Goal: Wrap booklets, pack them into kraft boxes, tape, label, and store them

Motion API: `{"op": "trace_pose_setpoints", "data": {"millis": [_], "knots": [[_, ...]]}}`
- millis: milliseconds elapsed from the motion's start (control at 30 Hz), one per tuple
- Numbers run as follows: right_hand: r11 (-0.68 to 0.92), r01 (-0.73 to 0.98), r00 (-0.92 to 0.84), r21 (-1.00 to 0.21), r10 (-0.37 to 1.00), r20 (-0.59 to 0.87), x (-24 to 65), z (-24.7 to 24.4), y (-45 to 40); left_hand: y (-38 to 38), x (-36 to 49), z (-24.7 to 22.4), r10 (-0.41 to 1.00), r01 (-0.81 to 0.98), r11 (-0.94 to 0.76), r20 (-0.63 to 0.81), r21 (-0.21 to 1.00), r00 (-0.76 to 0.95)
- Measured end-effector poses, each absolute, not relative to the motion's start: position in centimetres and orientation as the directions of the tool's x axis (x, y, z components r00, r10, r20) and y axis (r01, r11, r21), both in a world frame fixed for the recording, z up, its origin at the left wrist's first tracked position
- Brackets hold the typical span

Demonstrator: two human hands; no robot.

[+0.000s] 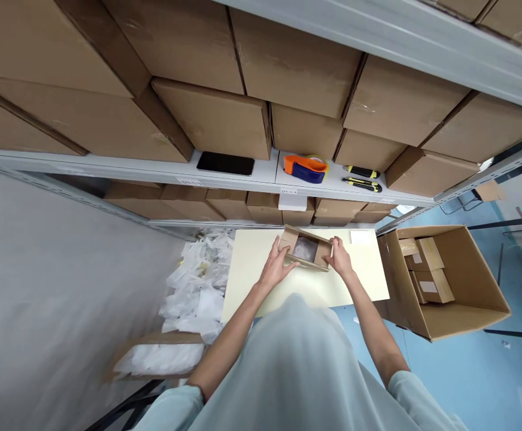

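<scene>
A small open cardboard box (322,250) sits on the pale yellow tabletop (252,257). Its end flaps are folded partly over the opening, and something in clear plastic (304,249) shows in the middle. My left hand (275,267) grips the box's left end, thumb along the near edge and fingers at the side. At the other end my right hand (340,257) holds the right side, with the thumb over the rim. A white paper slip (363,237) lies on the table to the right of the box.
Metal shelves full of cardboard boxes (292,54) rise behind the table. A phone (225,163), an orange and blue tape dispenser (306,169) and utility knives (362,184) lie on one shelf. Plastic bags (198,287) pile up left; a large carton (472,317) holding small boxes stands right.
</scene>
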State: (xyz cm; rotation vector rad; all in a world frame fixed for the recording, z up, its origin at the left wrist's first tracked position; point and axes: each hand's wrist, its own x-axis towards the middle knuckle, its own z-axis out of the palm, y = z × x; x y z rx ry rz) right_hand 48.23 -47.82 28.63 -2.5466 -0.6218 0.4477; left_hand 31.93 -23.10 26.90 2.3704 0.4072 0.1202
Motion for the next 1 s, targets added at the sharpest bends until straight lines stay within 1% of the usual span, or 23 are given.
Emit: {"op": "trace_pose_setpoints", "data": {"millis": [33,67,100,167,200,267,333,433,500,567,733,867,1000], "knots": [[-0.794,0.360,0.832,-0.490,0.511,-0.216,47.9,28.5,-47.6,-23.3,31.9,26.9,0.359,0.296,-0.679,-0.047,0.672,0.932],[-0.789,0.374,0.816,-0.487,0.530,-0.232,47.6,28.4,-47.5,-23.6,31.8,26.8,0.400,0.337,-0.668,-0.061,0.664,0.914],[-0.771,0.383,0.797,-0.509,0.554,-0.240,47.5,28.3,-47.6,-23.8,31.6,26.8,0.441,0.371,-0.662,-0.062,0.651,0.896],[-0.703,0.363,0.769,-0.611,0.596,-0.230,47.5,28.1,-48.2,-24.0,31.1,26.7,0.494,0.408,-0.667,-0.040,0.623,0.868],[-0.660,0.332,0.766,-0.674,0.605,-0.215,47.5,27.9,-48.7,-23.9,30.7,26.6,0.498,0.415,-0.676,-0.037,0.609,0.866],[-0.578,0.254,0.776,-0.776,0.600,-0.193,47.7,27.4,-49.8,-23.6,30.1,26.5,0.471,0.426,-0.686,-0.086,0.590,0.878],[-0.531,0.195,0.786,-0.824,0.587,-0.193,47.5,26.5,-50.6,-23.2,29.7,26.5,0.436,0.442,-0.676,-0.164,0.589,0.885],[-0.526,0.181,0.810,-0.831,0.559,-0.177,46.6,24.9,-50.7,-22.8,30.2,26.5,0.406,0.425,-0.636,-0.189,0.644,0.894],[-0.526,0.191,0.840,-0.829,0.524,-0.139,45.8,23.9,-50.0,-22.9,30.9,26.5,0.419,0.427,-0.599,-0.190,0.677,0.888],[-0.520,0.169,0.870,-0.837,0.479,-0.121,45.2,23.2,-49.0,-23.2,31.6,26.6,0.447,0.465,-0.570,-0.220,0.678,0.867],[-0.509,0.046,0.921,-0.860,0.355,-0.161,44.8,22.8,-47.2,-23.3,31.4,26.7,0.459,0.521,-0.539,-0.288,0.661,0.841],[-0.528,0.036,0.918,-0.848,0.353,-0.181,44.9,23.1,-47.3,-22.9,30.7,26.3,0.473,0.549,-0.454,-0.333,0.702,0.816],[-0.583,0.088,0.920,-0.808,0.359,-0.159,44.7,23.3,-47.4,-22.8,30.9,25.9,0.520,0.540,-0.385,-0.307,0.748,0.797]]}}
